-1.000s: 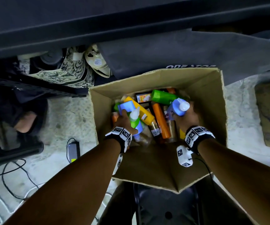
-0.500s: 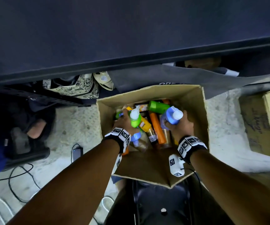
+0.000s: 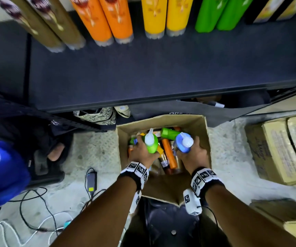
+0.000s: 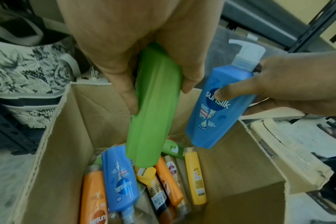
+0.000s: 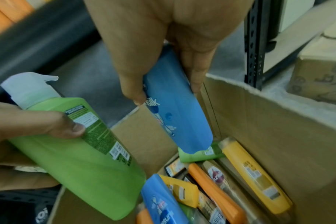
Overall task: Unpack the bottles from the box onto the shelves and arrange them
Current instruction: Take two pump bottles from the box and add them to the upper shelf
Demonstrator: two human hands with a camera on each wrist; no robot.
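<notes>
My left hand (image 3: 142, 154) grips a green pump bottle (image 3: 151, 144) above the open cardboard box (image 3: 201, 129); the left wrist view shows its fingers wrapped round the green bottle (image 4: 153, 115). Over the same box my right hand (image 3: 192, 154) grips a blue pump bottle (image 3: 183, 143), also seen as the blue bottle (image 5: 175, 109) in the right wrist view. Both bottles are upright, pumps up, lifted clear of the pile. Several orange, yellow, blue, green and brown bottles (image 4: 169, 178) lie in the box. The dark shelf (image 3: 143, 75) lies beyond the box.
Rows of brown, orange, yellow and green bottles (image 3: 158, 16) stand at the back of the shelf, with bare shelf in front of them. Closed cartons (image 3: 279, 148) sit on the floor at right. A power adapter (image 3: 91, 179) and cables lie at left, near a person in blue (image 3: 3, 173).
Both hands have lifted their bottles up out of the box. My head has tilted up, bringing the shelf and its rows of bottles into view.
</notes>
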